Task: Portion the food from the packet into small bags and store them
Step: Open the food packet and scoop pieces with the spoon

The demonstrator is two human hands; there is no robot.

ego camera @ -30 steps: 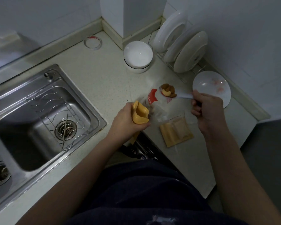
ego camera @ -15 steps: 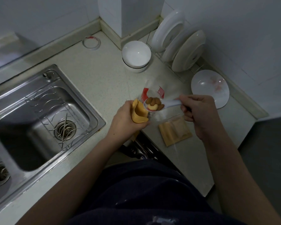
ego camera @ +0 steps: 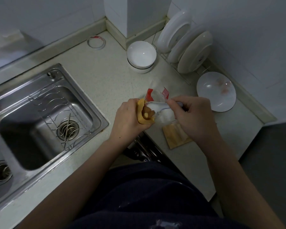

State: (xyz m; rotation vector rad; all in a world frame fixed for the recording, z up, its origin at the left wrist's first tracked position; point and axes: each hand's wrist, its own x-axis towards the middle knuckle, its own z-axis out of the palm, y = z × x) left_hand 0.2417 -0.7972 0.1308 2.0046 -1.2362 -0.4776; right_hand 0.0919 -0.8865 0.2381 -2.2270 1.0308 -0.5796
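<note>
Pale bench (ego camera: 106,83) runs from a steel sink (ego camera: 40,116) on the left to a tiled corner. Nearest, by the bench edge, lies a flat stack of spare bags (ego camera: 173,138). Just beyond, the left hand (ego camera: 129,118) grips a small yellow bag (ego camera: 140,114), its mouth held agape toward the right, with brown food (ego camera: 147,114) showing inside. The right hand (ego camera: 195,116) pinches a white spoon (ego camera: 162,109) by the handle, with the bowl end at the bag's mouth. Behind the spoon sits the clear packet (ego camera: 157,95) with red corners, on the bench between the hands.

The step in hand looks to be tipping a spoonful into the bag, with the spare bags unfilled. The next move calls for drawing the spoon clear without dragging pieces out, then going back to the packet, or sealing the bag if it is full enough. Farther off are a white bowl (ego camera: 141,55) and plates in a rack (ego camera: 185,47).
</note>
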